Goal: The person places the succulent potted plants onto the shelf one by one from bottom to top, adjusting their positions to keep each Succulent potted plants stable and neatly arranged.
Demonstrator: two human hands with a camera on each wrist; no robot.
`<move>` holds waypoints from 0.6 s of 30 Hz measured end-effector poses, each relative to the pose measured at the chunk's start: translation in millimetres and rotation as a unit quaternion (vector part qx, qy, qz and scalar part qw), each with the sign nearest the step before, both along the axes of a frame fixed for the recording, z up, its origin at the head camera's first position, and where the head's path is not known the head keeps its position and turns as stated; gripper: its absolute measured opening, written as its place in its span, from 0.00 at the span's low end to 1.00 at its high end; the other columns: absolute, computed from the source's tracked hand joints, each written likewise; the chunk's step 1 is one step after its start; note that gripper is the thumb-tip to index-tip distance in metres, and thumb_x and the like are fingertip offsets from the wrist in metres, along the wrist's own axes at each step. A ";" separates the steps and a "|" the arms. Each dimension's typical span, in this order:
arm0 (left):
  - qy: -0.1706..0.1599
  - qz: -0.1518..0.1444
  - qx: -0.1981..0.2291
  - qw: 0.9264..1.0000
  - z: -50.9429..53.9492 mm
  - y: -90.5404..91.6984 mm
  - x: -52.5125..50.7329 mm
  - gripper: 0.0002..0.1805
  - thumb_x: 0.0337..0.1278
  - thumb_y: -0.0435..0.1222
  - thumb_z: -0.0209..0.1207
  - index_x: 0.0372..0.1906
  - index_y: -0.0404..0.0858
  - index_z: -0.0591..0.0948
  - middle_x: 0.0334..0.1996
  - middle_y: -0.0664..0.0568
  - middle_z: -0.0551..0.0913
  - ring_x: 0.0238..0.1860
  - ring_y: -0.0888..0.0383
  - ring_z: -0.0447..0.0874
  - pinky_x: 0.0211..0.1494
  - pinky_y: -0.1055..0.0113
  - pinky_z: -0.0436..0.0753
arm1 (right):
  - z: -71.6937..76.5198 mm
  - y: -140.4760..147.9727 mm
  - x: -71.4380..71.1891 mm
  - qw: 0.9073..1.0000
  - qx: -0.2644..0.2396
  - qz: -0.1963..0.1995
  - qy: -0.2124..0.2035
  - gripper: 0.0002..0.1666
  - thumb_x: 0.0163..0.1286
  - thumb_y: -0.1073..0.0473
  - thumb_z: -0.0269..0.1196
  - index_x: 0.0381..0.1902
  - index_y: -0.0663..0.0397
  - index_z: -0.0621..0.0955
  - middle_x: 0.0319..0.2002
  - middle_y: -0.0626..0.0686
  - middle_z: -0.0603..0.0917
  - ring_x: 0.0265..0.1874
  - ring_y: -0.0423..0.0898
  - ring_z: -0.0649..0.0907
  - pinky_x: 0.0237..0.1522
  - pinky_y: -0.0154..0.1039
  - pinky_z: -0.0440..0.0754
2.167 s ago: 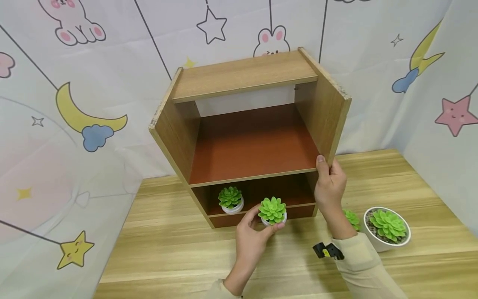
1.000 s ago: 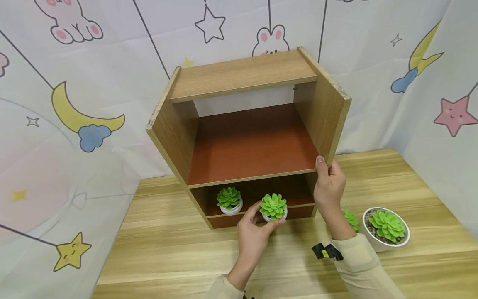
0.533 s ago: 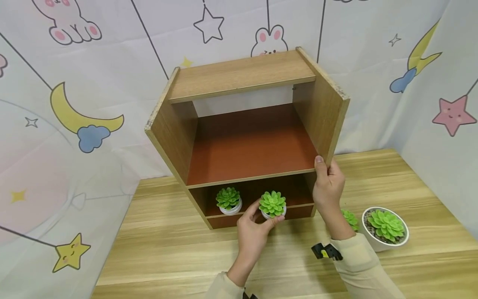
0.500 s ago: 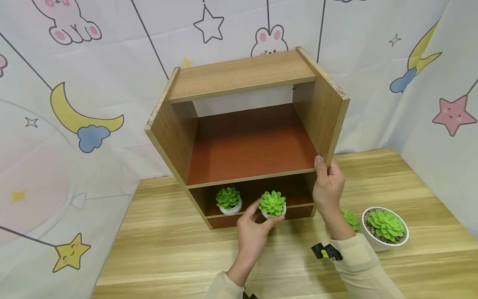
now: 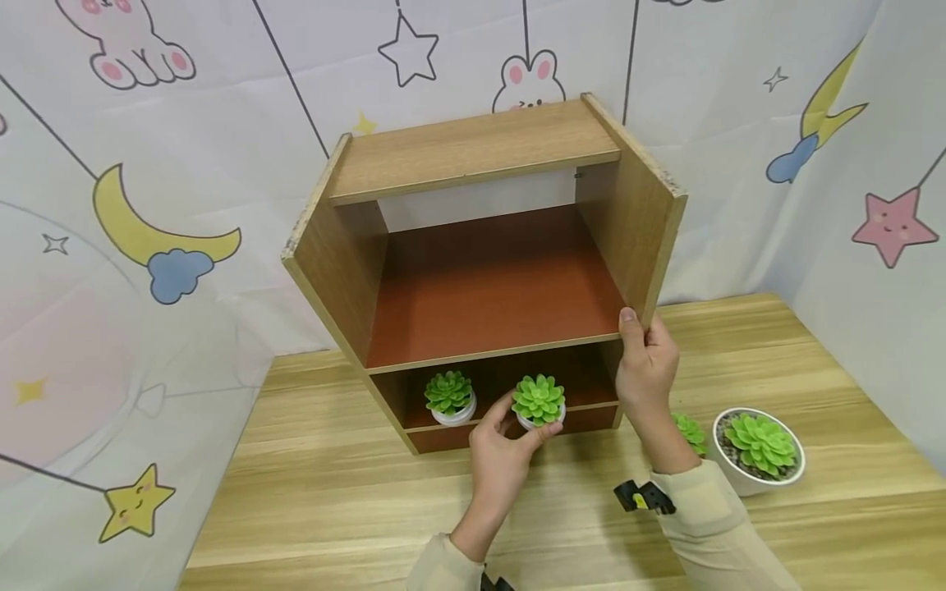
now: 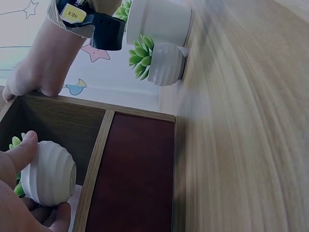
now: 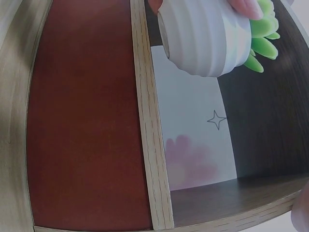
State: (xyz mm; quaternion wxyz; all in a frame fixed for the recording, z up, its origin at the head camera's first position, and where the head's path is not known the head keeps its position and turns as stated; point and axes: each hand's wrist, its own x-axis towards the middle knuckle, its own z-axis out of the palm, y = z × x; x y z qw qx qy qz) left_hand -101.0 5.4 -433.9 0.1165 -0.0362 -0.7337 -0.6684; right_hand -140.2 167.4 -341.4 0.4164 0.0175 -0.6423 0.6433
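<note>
My left hand (image 5: 498, 460) holds a small potted succulent (image 5: 539, 400) with green leaves and a white ribbed pot, at the front of the cabinet's low opening. In the left wrist view, thumb and fingers pinch the white pot (image 6: 50, 176), whose bottom shows above the lower ledge. With thumb in front, my right hand (image 5: 647, 365) grips the right side panel of the wooden cabinet (image 5: 498, 287); its other fingers are mostly hidden behind the panel. A similar potted succulent (image 5: 449, 394) stands at the left in the low compartment.
Right of the cabinet, on the wood-grain table (image 5: 310, 509), stand a larger succulent in a white pot (image 5: 759, 450) and a small succulent (image 5: 690, 432) partly hidden by the right forearm. A printed curtain (image 5: 244, 123) hangs close behind.
The left hand has lifted the potted succulent slightly and brought it closer to the low opening. The right hand keeps its grip on the panel. The head view has shifted slightly.
</note>
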 end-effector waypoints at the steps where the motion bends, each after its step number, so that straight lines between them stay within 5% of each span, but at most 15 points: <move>1: 0.000 0.000 -0.001 1.000 -0.3 0.1 -0.1 0.36 0.39 0.42 0.79 0.59 0.42 0.81 0.55 0.50 0.81 0.52 0.54 0.81 0.51 0.58 0.81 | 0.1 -0.1 0.0 1.000 0.000 0.000 0.000 0.16 0.71 0.67 0.54 0.33 0.82 0.78 0.23 0.44 0.74 0.30 0.39 0.71 0.34 0.33 0.68; 11: -0.019 0.002 -0.002 1.000 0.1 1.7 -1.8 0.37 0.38 0.44 0.79 0.60 0.44 0.81 0.55 0.53 0.81 0.53 0.56 0.81 0.52 0.58 0.80 | -0.1 -0.9 -0.2 1.000 -0.004 -0.004 -0.002 0.15 0.71 0.68 0.54 0.34 0.82 0.78 0.25 0.42 0.77 0.31 0.38 0.72 0.36 0.32 0.70; 18: -0.001 0.009 -0.009 1.000 0.8 5.4 -6.7 0.35 0.39 0.43 0.79 0.58 0.43 0.82 0.51 0.53 0.83 0.46 0.58 0.84 0.48 0.52 0.81 | -0.5 -0.8 0.4 1.000 -0.003 -0.001 -0.002 0.15 0.71 0.68 0.54 0.39 0.83 0.79 0.31 0.43 0.81 0.34 0.37 0.74 0.40 0.32 0.71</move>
